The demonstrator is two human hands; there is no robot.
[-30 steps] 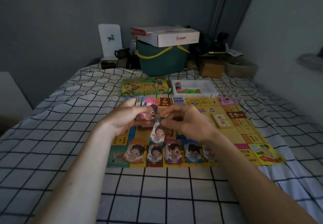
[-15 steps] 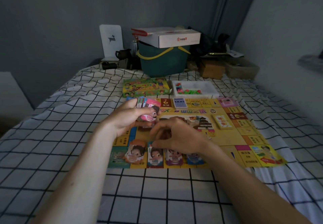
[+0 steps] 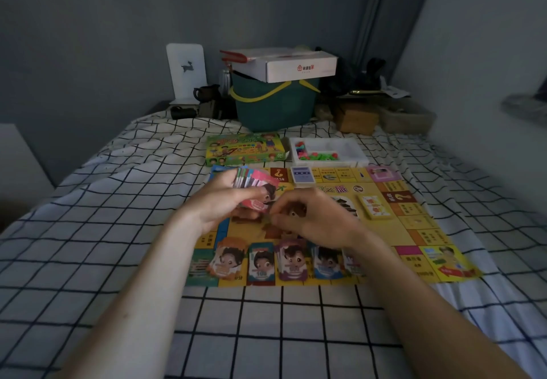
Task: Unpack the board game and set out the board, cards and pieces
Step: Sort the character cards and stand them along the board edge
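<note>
Cards, colourful paper stack (image 3: 251, 181), clamped in left hand (image 3: 220, 201); right hand (image 3: 310, 218) pinches one (we think), risking a fumbled spill.

Both forearms are bare from the lower frame edge to the wrists; no sleeve is visible. The left hand (image 3: 220, 201) and right hand (image 3: 318, 220) are ungloved.

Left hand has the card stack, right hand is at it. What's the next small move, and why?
Probably draw the top card off the card stack with the right hand and lay it onto a matching pile in the row of face cards along the board's near edge: the left hand holds many undealt cards.
</note>
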